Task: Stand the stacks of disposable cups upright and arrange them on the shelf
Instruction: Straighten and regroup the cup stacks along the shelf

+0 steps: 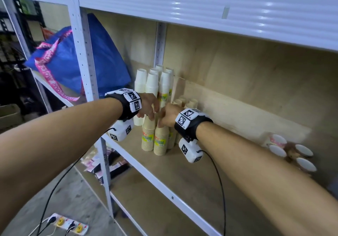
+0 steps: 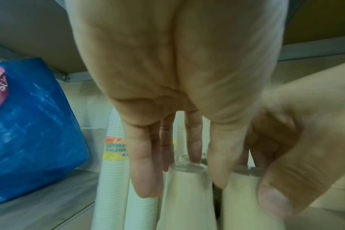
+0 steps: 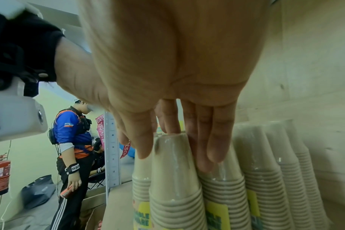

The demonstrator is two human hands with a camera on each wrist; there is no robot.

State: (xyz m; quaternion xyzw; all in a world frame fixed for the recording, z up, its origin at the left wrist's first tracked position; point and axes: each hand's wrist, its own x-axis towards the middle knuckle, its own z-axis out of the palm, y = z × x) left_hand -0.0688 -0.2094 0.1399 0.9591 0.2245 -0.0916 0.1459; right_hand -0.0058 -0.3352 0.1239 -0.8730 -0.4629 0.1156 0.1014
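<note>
- Shelf point(image 1: 182, 177): white metal frame with a wooden board and a wooden back panel; it carries all the cup stacks.
- Blue bag point(image 1: 102, 56): sits in the neighbouring bay to the left, with a pink printed strap.
- White cup stacks point(image 1: 151, 84): stand upright in a cluster at the left rear of the shelf, near the post.
- Brown cup stacks point(image 1: 161, 140): wrapped in clear film with yellow-green labels, upright just in front of the white ones, touching one another.
- Lying cups point(image 1: 292, 153): a few stacks on their sides at the right of the shelf, mouths facing outward, well apart from the upright group.
- Left hand point(image 1: 149, 107): fingers straight and relaxed, tips resting on the top of one brown stack; nothing is gripped.
- Right hand point(image 1: 168, 116): fingers straight, pointing down over the neighbouring brown stack, touching its top and sides; not curled round it.
- Power strip point(image 1: 67, 224): on the floor below.
</note>
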